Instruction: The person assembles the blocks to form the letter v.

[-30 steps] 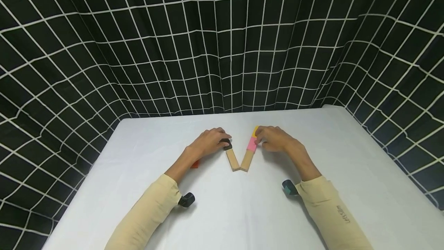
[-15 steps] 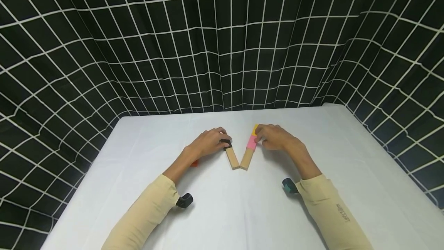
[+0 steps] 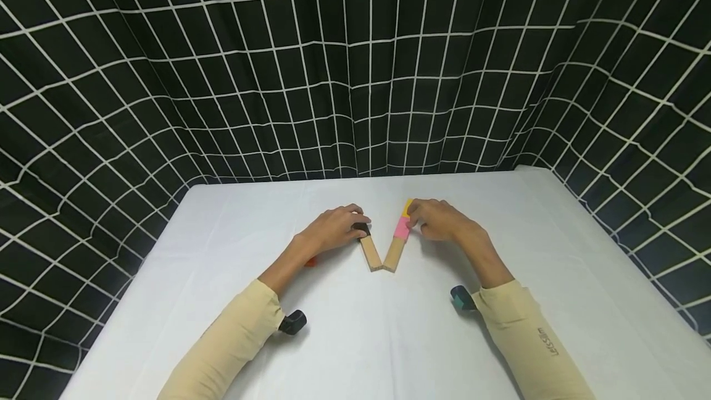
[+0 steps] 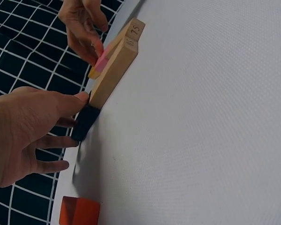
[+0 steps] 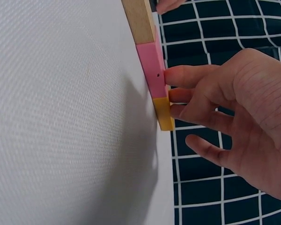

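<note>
Two bare wooden blocks (image 3: 371,253) (image 3: 394,254) form a V on the white table, their near ends together. A black block (image 4: 86,123) continues the left arm of the V. A pink block (image 5: 152,69) and then a yellow block (image 5: 163,114) continue the right arm. My left hand (image 3: 335,226) pinches the black block, thumb close to its joint with the wood. With its fingertips my right hand (image 3: 441,221) touches the side of the pink and yellow blocks. Its little finger stays apart from them.
A red-orange block (image 4: 79,212) lies on the table (image 3: 355,338) beside my left forearm, partly hidden by it in the head view. Dark wrist devices (image 3: 292,322) (image 3: 463,298) stick out from both sleeves. A black curtain with a white grid (image 3: 355,66) surrounds the table.
The head view has shifted slightly. Both hands stay at the same blocks, and the V keeps nearly the same shape and place.
</note>
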Tool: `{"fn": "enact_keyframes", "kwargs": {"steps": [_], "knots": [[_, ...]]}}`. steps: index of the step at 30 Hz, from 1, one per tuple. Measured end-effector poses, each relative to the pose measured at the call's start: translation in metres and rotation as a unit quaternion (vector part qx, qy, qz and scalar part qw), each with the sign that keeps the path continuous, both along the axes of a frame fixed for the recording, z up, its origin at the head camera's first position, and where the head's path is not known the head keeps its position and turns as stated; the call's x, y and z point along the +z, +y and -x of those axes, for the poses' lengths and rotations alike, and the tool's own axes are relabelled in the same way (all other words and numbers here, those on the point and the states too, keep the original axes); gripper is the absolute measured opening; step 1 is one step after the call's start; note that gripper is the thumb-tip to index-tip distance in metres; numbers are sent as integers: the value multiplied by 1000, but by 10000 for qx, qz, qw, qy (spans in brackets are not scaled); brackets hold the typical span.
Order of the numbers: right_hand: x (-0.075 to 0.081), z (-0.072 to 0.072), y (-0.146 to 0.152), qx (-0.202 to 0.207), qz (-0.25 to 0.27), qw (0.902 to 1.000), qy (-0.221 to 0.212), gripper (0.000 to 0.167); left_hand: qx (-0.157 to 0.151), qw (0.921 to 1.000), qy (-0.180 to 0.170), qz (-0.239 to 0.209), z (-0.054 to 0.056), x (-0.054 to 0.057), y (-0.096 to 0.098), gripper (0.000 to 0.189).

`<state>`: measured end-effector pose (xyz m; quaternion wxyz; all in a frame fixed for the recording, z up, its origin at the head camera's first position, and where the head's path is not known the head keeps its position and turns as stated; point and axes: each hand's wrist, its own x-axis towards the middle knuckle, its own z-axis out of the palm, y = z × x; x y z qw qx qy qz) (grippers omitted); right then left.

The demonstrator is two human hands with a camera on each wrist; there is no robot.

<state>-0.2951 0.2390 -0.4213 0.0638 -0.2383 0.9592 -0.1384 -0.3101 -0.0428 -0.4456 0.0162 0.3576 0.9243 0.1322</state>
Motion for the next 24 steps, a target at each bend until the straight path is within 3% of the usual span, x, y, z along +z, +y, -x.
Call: {"fn": "enact_keyframes", "kwargs": {"steps": [24], "knots": [[1,-1,-2,-42,1,10000,-53,40,163,9999,30,10,-1,-1,-1,34]]}}
